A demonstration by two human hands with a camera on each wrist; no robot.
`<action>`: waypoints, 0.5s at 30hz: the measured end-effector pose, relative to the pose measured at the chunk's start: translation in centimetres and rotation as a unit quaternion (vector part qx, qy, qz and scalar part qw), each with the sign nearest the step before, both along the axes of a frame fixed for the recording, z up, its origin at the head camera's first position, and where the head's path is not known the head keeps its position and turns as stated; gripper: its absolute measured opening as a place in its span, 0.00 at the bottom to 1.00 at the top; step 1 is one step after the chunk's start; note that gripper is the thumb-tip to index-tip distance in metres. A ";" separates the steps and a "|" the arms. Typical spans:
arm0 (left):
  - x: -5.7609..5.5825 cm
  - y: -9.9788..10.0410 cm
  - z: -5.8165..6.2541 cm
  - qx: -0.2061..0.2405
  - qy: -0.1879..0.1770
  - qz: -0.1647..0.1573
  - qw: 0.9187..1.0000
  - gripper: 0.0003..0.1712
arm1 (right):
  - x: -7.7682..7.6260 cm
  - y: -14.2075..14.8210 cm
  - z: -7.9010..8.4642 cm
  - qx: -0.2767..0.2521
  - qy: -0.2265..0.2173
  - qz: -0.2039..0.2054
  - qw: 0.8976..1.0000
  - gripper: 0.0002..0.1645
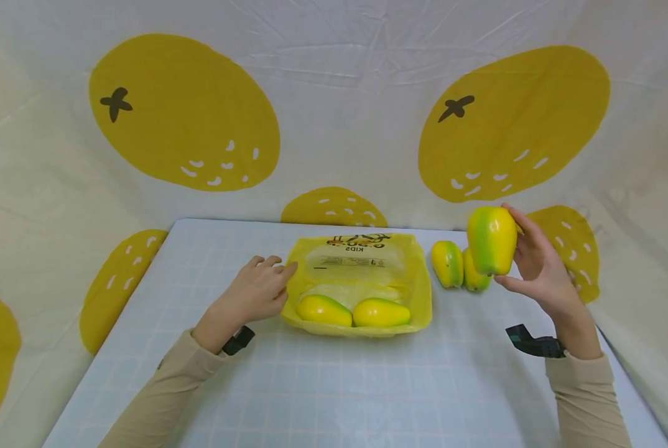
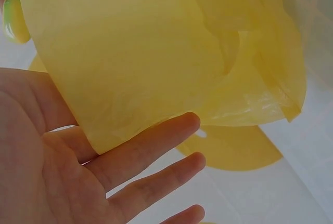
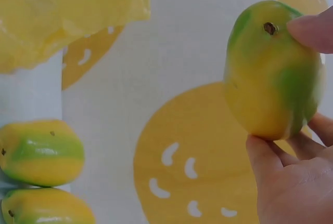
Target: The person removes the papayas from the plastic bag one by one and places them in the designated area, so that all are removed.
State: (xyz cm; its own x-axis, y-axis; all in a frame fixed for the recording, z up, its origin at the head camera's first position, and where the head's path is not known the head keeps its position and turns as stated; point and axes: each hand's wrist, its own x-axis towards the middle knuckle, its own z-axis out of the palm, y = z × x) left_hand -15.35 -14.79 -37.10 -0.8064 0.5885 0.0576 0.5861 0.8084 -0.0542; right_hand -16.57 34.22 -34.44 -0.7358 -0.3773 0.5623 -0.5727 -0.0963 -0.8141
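Note:
My right hand (image 1: pixel 541 267) holds a yellow-and-green papaya (image 1: pixel 488 241) up above the table, thumb on one side and fingers on the other. In the right wrist view the thumb presses near the dark stem end of the papaya (image 3: pixel 273 76). Beside the open yellow plastic bag (image 1: pixel 420 280) is my left hand (image 1: pixel 258 287), fingers extended along its left side. In the left wrist view the bag hides the tips of the thumb and one finger. Two papayas (image 1: pixel 324 310) lie side by side at the bag's near edge.
Two more papayas (image 1: pixel 447 264) lie together right of the bag, partly behind the held one. The light-blue checked table (image 1: pixel 334 392) backs onto a white cloth (image 1: pixel 347 124) printed with big yellow fruit.

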 end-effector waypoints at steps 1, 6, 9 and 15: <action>0.0 0.0 0.0 0.000 -0.001 0.000 1.000 0.27 | 0.0 0.2 -0.1 -0.007 -0.001 0.001 1.000 0.66; 0.0 0.0 -0.1 0.000 -0.002 0.000 1.000 0.27 | -0.3 1.3 -0.5 -0.029 -0.016 -0.003 0.999 0.66; -0.1 0.0 -0.2 0.001 0.001 0.000 1.000 0.26 | -0.7 2.0 -0.8 -0.034 -0.023 -0.010 0.999 0.65; -0.1 0.0 -0.3 0.007 0.008 -0.004 1.000 0.26 | -1.5 3.8 -1.5 -0.037 -0.039 -0.022 0.998 0.64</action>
State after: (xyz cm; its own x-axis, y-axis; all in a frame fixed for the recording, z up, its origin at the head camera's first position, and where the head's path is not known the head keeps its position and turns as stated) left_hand -15.47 -14.82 -37.37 -0.8009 0.5936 0.0779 0.5913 0.8047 -0.0527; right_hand -18.08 38.01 -35.95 -0.7940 -0.3030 0.5271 -0.5124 -0.1331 -0.8484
